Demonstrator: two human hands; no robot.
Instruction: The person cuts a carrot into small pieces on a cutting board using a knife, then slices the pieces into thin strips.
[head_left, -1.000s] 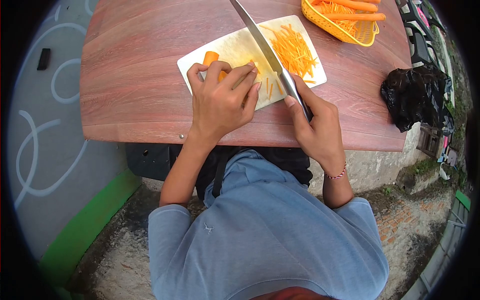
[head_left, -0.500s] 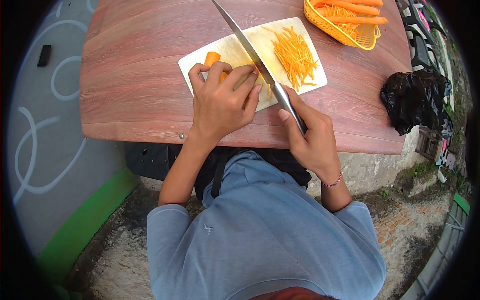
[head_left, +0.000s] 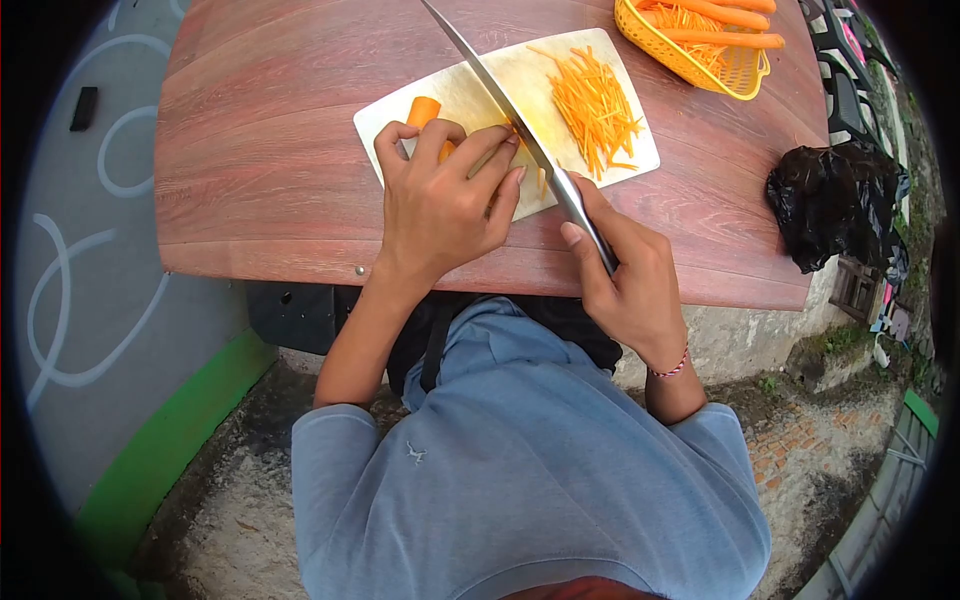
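My right hand (head_left: 632, 275) grips the handle of a large kitchen knife (head_left: 515, 115), its long blade slanting up and left across the white cutting board (head_left: 375, 118). Close to the blade, the bent fingertips of my left hand (head_left: 445, 200) press down on a bit of carrot that is mostly hidden under them. A thick carrot chunk (head_left: 424, 108) lies at the board's left side, partly behind the left fingers. Right of the blade sits a loose pile of thin carrot strips (head_left: 592, 108).
A yellow plastic basket (head_left: 690, 65) at the table's back right holds whole carrots (head_left: 725, 40) and more strips. The reddish wooden table (head_left: 270, 130) ends just before my body. A black plastic bag (head_left: 830, 205) hangs by its right edge.
The view has shifted slightly. Both hands and the knife keep nearly the same position on the board, and the carrot pieces look unchanged.
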